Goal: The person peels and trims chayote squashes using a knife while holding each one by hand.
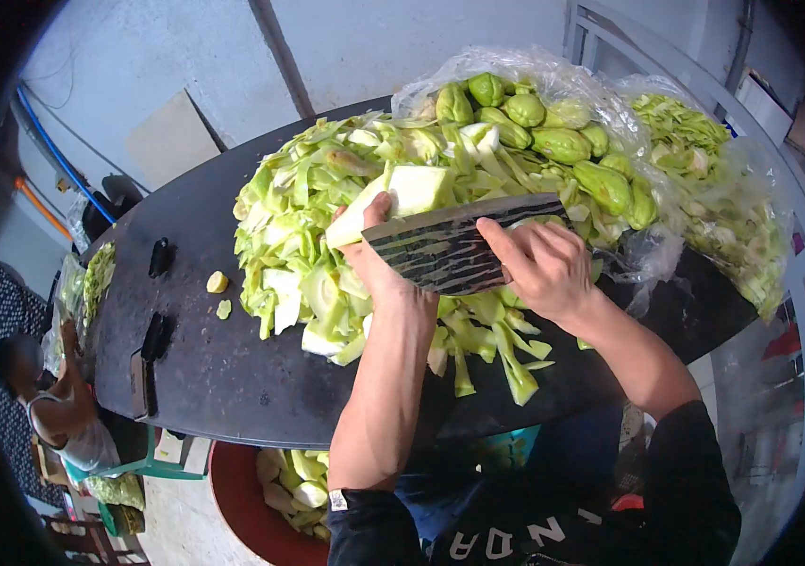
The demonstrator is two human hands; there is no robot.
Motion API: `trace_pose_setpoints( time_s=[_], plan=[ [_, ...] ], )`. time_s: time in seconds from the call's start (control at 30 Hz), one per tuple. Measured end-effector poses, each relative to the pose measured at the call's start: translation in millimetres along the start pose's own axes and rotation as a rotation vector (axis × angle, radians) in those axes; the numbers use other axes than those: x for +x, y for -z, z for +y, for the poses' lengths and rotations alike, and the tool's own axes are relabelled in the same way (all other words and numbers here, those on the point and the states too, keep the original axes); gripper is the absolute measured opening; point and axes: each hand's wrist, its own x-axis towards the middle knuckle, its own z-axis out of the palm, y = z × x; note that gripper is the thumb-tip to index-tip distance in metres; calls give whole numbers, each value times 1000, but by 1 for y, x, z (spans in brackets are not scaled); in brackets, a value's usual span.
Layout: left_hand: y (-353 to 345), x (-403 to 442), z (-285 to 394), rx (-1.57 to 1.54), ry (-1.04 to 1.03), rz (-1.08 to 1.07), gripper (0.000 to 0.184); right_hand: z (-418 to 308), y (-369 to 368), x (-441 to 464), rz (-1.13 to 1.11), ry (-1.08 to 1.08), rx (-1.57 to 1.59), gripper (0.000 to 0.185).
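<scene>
My left hand (376, 269) is closed around a peeled, pale green chayote (419, 191) with a flat, whitish cut end. My right hand (551, 269) grips a wide-bladed cleaver (436, 250), its index finger laid along the dark, streaked blade. The handle is hidden in the fist. The blade lies across in front of the chayote, close to my left hand; whether it touches the flesh I cannot tell. Under and behind both hands spreads a big heap of green peelings (299, 193), with strips hanging toward the front.
Unpeeled chayotes (561, 144) lie in a clear plastic bag at the back right, beside another bag of peelings (704, 179). Dark-handled tools (152, 338) rest on the black table (204, 377). Below its edge stands a red tub (233, 491) of pale pieces. Another person (67, 406) sits at left.
</scene>
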Motion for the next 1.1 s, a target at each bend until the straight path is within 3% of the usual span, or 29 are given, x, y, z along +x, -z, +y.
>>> trace_pose_setpoints(
  time_s=[0.2, 0.23, 0.3, 0.33, 0.4, 0.77, 1.1],
  plan=[
    [2, 0, 3, -16, 2, -90, 59, 11, -5, -1, 28, 20, -82, 53],
    [2, 7, -2, -100, -70, -80, 61, 19, -10, -3, -37, -68, -238, 41],
    [2, 10, 0, -96, -70, -34, 63, 51, -17, -7, -241, -377, -297, 43],
    [0, 11, 0, -72, -91, -11, 52, 60, -13, -11, -236, -373, -304, 43],
    [2, 14, 4, -114, -66, -53, 56, 72, -6, -15, -177, -416, -277, 49],
    [2, 7, 6, -87, -59, -128, 63, 45, 3, -5, -91, -333, -185, 43],
    [-2, 1, 1, 137, -222, -202, 60, 39, 10, -4, -55, -237, -79, 44]
  ],
)
